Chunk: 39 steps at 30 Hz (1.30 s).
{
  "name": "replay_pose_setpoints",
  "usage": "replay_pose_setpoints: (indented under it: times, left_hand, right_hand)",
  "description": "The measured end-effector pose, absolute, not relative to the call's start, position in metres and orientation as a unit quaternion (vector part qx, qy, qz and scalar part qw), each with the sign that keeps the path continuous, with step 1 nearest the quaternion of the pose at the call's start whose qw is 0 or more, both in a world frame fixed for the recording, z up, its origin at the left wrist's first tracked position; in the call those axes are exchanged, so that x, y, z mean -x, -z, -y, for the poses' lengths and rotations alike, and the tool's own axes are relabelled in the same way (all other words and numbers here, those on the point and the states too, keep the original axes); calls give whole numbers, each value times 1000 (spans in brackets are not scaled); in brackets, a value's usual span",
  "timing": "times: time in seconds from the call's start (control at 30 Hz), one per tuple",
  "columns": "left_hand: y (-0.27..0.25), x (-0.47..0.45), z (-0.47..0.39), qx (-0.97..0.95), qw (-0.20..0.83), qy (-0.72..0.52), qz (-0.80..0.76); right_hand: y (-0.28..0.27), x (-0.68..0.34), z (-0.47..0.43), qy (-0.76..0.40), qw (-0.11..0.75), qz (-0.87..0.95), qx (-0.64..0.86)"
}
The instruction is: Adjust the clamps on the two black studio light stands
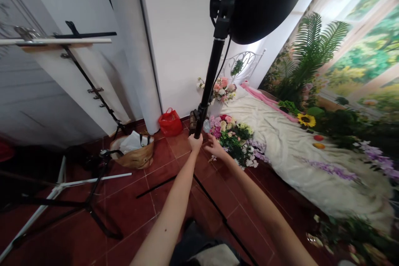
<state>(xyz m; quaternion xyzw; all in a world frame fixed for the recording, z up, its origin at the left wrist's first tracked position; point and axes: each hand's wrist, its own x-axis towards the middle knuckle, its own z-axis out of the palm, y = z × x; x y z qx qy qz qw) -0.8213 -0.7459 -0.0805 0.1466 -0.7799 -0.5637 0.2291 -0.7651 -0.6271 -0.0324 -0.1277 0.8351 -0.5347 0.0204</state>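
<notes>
My left hand (195,143) is wrapped round the lower pole of a black light stand (212,77). A large black lamp head (268,2) tops the pole, which leans a little to the right. A cable hangs down alongside it. Just right of the pole is my right hand (215,147), its fingers spread and holding nothing. Beyond that hand, a bunch of artificial flowers (230,131) stands low beside the bed. Thin black legs (212,199) of the stand reach over the tiles under my arms.
A white-draped bed (280,145) with a sunflower (306,120) on it lies to the right, before a leafy backdrop (364,50). Toward the wall sit a red bag (170,123) and a woven basket (137,156). More stand legs (93,181) spread across the floor at left.
</notes>
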Motion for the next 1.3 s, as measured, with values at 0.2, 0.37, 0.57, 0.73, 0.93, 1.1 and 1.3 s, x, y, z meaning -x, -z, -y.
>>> replay_pose_setpoints:
  times: [0.2, 0.37, 0.57, 0.73, 0.93, 1.1, 1.3]
  left_hand:
    - [72, 817, 745, -137, 227, 573, 775]
    - [68, 815, 749, -131, 187, 590, 774]
    - [60, 805, 767, -26, 109, 655, 747]
    - [83, 787, 781, 30, 108, 634, 765]
    - [109, 778, 781, 6, 108, 584, 804]
    - [107, 781, 780, 12, 103, 586, 804]
    - [105, 781, 778, -51, 80, 590, 802]
  right_hand:
    - [-100, 808, 663, 600, -73, -758, 244]
    - [-121, 807, 681, 476, -162, -846, 176]
    - [-134, 811, 684, 471, -218, -839, 163]
    - [-185, 827, 675, 467, -280, -806, 233]
    - [-185, 825, 675, 474, -258, -806, 243]
    - [-123, 813, 685, 491, -214, -825, 179]
    - [-30, 804, 689, 493, -114, -854, 119]
